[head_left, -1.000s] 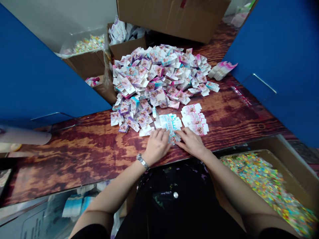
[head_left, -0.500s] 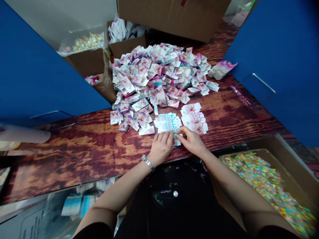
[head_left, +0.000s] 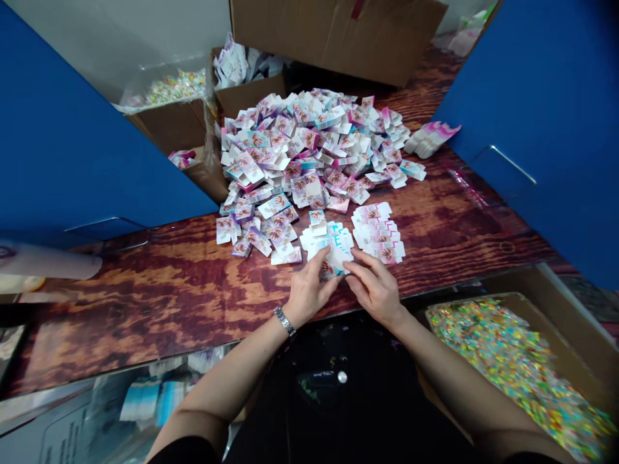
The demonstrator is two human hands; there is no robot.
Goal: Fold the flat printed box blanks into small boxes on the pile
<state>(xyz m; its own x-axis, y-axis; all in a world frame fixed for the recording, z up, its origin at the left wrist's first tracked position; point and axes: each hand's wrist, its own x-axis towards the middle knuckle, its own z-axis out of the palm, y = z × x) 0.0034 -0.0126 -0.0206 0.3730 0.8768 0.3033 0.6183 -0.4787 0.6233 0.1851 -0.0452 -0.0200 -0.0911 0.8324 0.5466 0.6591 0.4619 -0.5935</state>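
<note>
My left hand [head_left: 307, 290], with a metal watch on the wrist, and my right hand [head_left: 374, 287] meet near the front edge of the wooden table [head_left: 145, 290]. Both pinch one small flat carton [head_left: 331, 263], white with pink and blue print, lifted a little off the table. Just beyond it lie a fanned row of blue-printed flat cartons [head_left: 326, 237] and a fanned row of pink-printed ones [head_left: 380, 231]. Farther back spreads a big loose heap of the same cartons [head_left: 309, 148].
Blue partitions [head_left: 72, 148] stand left and right. Cardboard boxes sit at the back, one large [head_left: 333, 32]. An open box of small colourful pieces [head_left: 512, 361] is at my lower right. A short stack of cartons [head_left: 430, 136] lies at the right of the heap.
Both hands drew slightly back toward me and raised a single carton off the fanned row; before, they lay flat on the cartons on the table.
</note>
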